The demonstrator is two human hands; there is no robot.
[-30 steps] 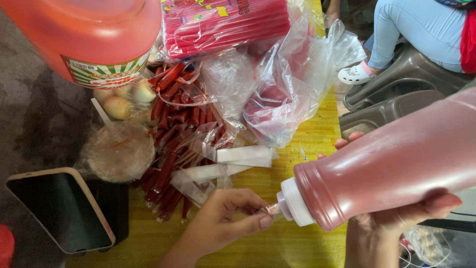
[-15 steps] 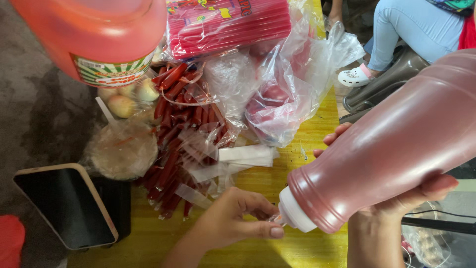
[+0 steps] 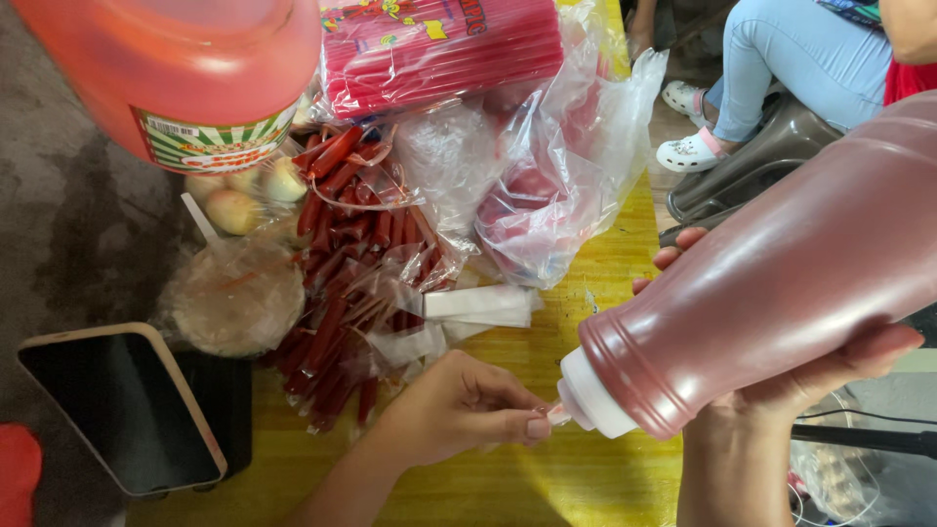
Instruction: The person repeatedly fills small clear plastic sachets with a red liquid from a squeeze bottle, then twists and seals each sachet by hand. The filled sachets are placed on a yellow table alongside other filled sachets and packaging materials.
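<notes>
Since the earlier frame the squeeze bottle (image 3: 781,273) has swung lower and its white nozzle now meets the left hand's fingertips rather than hovering above them. The right hand (image 3: 781,381) has its grip wrapped around the bottle's reddish-brown body from beneath, thumb along the lower edge, fingers curling over the far side, and holds it tilted with the nozzle pointing down and left. The left hand (image 3: 459,405) rests over the yellow tabletop (image 3: 586,468), its grip pinched on a small clear plastic tube (image 3: 554,415) pressed against the nozzle tip; how full the tube is cannot be told. Just behind the left hand lies a heap of filled red sticks (image 3: 342,293) in clear wrap. Farther back are a packet of pink tubes (image 3: 439,44), a large red jug (image 3: 185,78) and crumpled plastic bags (image 3: 556,185). A phone (image 3: 117,410) lies at the left edge.
</notes>
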